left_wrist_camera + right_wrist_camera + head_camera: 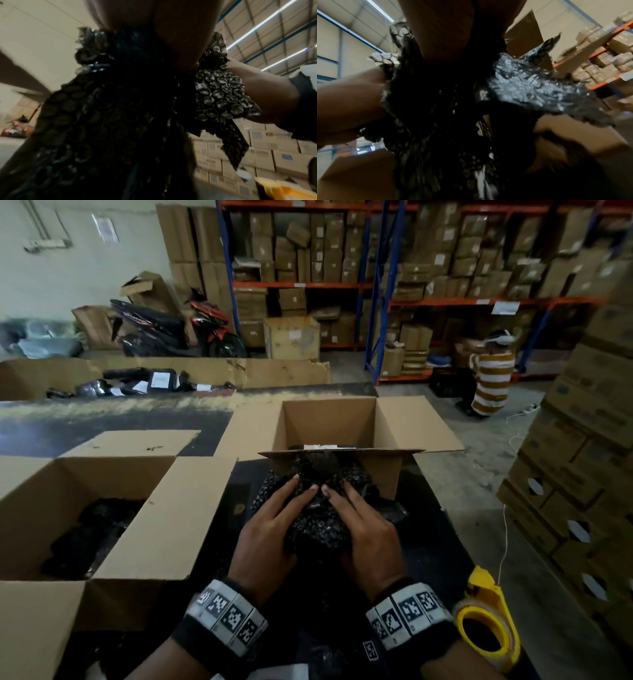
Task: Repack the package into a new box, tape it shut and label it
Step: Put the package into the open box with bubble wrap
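Fingers of the left hand [270, 529] and right hand [368, 530] wrap around a black bubble-wrapped package [320, 522], gripping it from both sides, fingertips nearly meeting on top. They hold it against the near flap of the open new box [342, 426], at the opening and not yet inside. So packing is at an early stage, I judge: flaps are up, nothing is taped or labelled. A yellow tape dispenser [486, 625] waits beside the right wrist. Another open carton [85, 508] with dark contents stands at left.
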The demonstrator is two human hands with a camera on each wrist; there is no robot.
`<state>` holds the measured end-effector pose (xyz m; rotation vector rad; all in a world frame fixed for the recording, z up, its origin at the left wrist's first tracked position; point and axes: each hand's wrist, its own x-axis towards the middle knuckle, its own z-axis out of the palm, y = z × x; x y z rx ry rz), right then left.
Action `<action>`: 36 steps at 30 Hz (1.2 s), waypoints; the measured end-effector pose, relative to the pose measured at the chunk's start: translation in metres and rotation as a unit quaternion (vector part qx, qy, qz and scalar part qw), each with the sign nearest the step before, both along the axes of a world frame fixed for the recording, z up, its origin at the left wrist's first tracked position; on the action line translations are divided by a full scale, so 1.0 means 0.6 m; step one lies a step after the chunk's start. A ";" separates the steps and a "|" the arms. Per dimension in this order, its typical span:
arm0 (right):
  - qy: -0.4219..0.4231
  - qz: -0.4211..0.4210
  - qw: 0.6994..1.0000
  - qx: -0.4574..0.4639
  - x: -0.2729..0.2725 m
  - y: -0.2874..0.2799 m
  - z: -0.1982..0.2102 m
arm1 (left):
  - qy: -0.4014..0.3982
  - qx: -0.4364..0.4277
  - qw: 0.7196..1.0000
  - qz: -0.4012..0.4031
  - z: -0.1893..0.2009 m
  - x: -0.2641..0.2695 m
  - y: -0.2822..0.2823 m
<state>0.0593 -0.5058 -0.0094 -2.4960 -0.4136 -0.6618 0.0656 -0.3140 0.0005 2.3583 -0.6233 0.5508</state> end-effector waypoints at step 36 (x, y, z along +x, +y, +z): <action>-0.025 0.008 0.998 -0.051 0.417 -0.067 0.253 | -0.019 0.062 0.998 0.014 0.229 0.423 -0.071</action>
